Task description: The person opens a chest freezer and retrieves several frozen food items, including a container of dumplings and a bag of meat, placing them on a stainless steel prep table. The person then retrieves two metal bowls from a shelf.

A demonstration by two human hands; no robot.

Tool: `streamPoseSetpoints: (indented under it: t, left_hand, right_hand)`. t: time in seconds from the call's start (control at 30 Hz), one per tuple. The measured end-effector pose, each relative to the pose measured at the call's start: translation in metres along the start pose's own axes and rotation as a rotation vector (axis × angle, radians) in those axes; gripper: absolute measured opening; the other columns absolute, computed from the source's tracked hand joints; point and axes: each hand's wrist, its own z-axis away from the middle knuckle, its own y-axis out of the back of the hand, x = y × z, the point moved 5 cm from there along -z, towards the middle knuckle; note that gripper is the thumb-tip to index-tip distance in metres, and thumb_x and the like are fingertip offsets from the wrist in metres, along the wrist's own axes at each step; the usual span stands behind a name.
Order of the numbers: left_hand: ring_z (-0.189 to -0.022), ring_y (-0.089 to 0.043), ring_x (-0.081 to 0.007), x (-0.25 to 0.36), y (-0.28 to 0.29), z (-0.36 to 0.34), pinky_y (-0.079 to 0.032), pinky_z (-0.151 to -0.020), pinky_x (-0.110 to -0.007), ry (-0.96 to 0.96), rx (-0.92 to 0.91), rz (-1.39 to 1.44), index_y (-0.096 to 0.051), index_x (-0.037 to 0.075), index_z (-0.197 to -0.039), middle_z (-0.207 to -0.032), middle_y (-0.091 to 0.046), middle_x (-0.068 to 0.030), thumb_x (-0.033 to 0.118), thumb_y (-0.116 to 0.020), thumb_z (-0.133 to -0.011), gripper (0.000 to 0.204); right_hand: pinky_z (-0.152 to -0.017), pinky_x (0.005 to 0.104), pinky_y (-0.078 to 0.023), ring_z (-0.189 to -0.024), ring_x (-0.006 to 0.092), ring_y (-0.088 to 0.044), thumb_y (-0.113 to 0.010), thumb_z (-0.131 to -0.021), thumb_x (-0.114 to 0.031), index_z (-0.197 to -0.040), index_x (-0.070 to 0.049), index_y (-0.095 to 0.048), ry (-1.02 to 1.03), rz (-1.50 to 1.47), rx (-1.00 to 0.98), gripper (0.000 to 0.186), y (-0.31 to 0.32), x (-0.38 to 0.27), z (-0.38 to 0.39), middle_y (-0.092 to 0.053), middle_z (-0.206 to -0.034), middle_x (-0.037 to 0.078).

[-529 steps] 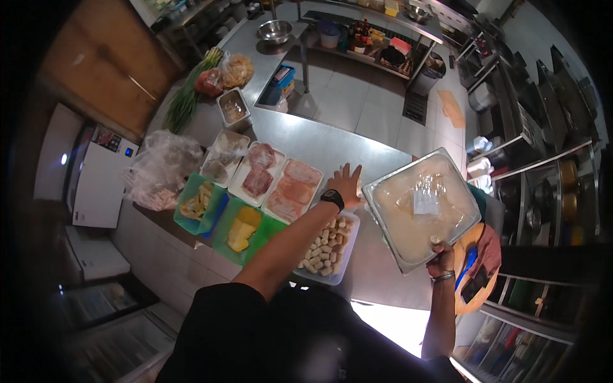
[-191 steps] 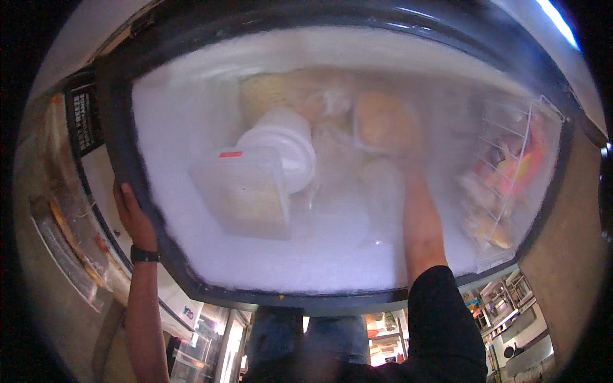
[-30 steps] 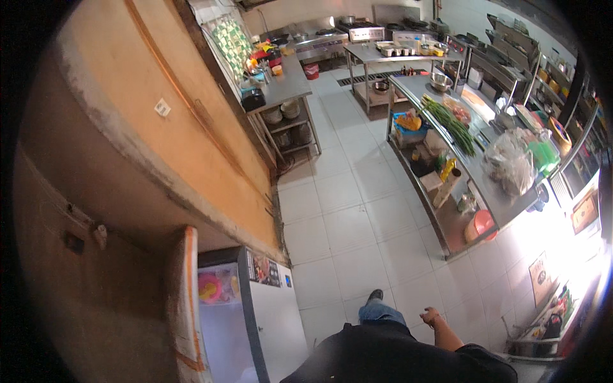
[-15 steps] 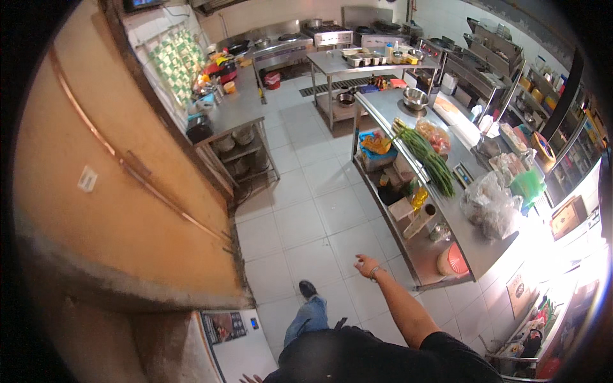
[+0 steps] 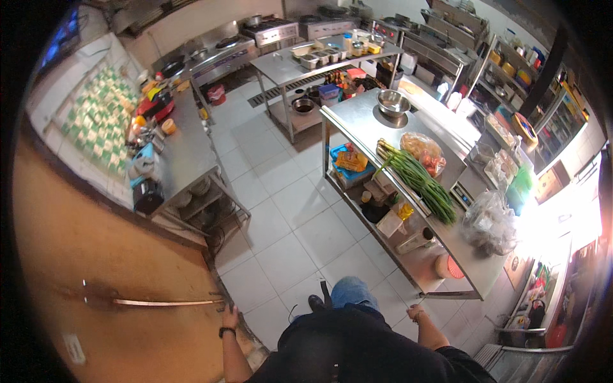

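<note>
My left hand (image 5: pixel 230 316), with a dark band on the wrist, hangs beside the orange-brown wall, close to the end of a copper pipe (image 5: pixel 167 302). Its fingers look apart, with nothing seen in them. Low at the right, my right hand (image 5: pixel 416 312) swings near the close end of a steel table (image 5: pixel 480 271). Its fingers are loosely bent and appear to hold nothing. On that table lie a bunch of green onions (image 5: pixel 421 185), a clear bag of reddish vegetables (image 5: pixel 424 152), a steel bowl (image 5: pixel 393 102) and crumpled plastic bags (image 5: pixel 490 222).
Below the table a shelf carries a blue crate (image 5: pixel 350 163) and a red-lidded tub (image 5: pixel 449 267). A steel counter (image 5: pixel 195 143) runs along the left wall. Ahead is another steel table (image 5: pixel 281 67) with food pans. Stoves (image 5: pixel 271 33) line the back. White tiles (image 5: pixel 300 198) cover the aisle floor.
I have stepped forward, and the view has turned a little left. My left hand has come into view beside the wall. My right hand has swung down and back toward my body.
</note>
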Motion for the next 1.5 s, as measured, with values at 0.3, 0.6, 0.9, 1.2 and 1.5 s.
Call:
streamPoseSetpoints:
  t: [0.3,0.6,0.9,1.2,1.5]
  left_hand:
    - [-0.129,-0.048,-0.0366,0.312,0.045,-0.273,-0.037,-0.108,-0.040,-0.385,0.020,0.283,-0.046,0.004,-0.140,-0.139,-0.051,-0.0229,0.042,-0.054,-0.096,0.058]
    - [-0.128,-0.048,-0.0353,0.245,-0.046,-0.281,-0.037,-0.106,-0.044,0.116,-0.503,-0.205,-0.046,0.006,-0.140,-0.136,-0.053,-0.0207,0.053,-0.045,-0.096,0.064]
    - [-0.113,-0.054,-0.0278,0.258,0.025,-0.279,-0.043,-0.090,-0.039,0.601,-0.271,0.321,-0.046,0.006,-0.139,-0.129,-0.057,-0.0143,0.052,-0.050,-0.096,0.063]
    - [-0.099,-0.061,-0.0203,0.358,0.072,-0.468,-0.048,-0.074,-0.033,0.485,-0.232,0.681,-0.046,0.007,-0.139,-0.122,-0.060,-0.0079,0.052,-0.054,-0.096,0.063]
    - [-0.123,-0.052,-0.0266,0.657,0.268,-0.804,-0.039,-0.107,-0.044,-0.199,-0.451,0.808,-0.043,0.007,-0.142,-0.139,-0.051,-0.0116,0.043,-0.041,-0.103,0.053]
  right_hand:
    - [-0.093,0.0436,-0.048,-0.102,0.0356,-0.062,-0.063,-0.086,-0.021,-0.126,-0.009,-0.057,0.480,-0.116,0.429,0.042,0.077,-0.334,0.003,-0.066,-0.109,0.017]
    - [-0.111,0.0465,-0.032,-0.131,0.0405,-0.041,-0.067,-0.081,-0.013,-0.146,0.001,-0.031,0.906,-0.068,0.893,0.075,0.384,-0.720,-0.099,-0.041,-0.144,0.026]
    - [-0.114,0.0451,-0.029,-0.140,0.0302,-0.034,-0.077,-0.075,-0.045,-0.148,-0.005,-0.030,0.288,0.281,0.926,0.096,0.586,-0.851,-0.307,-0.034,-0.153,0.016]
    - [-0.086,0.0440,-0.050,-0.100,0.0363,-0.065,-0.068,-0.083,-0.019,-0.114,-0.008,-0.066,0.320,-0.021,0.809,0.033,0.564,-0.945,-0.332,-0.067,-0.109,0.019]
    - [-0.082,0.0403,-0.051,-0.093,0.0323,-0.066,-0.071,-0.086,-0.024,-0.114,0.001,-0.064,1.226,0.242,0.602,0.038,0.583,-1.357,-0.062,-0.069,-0.098,0.018]
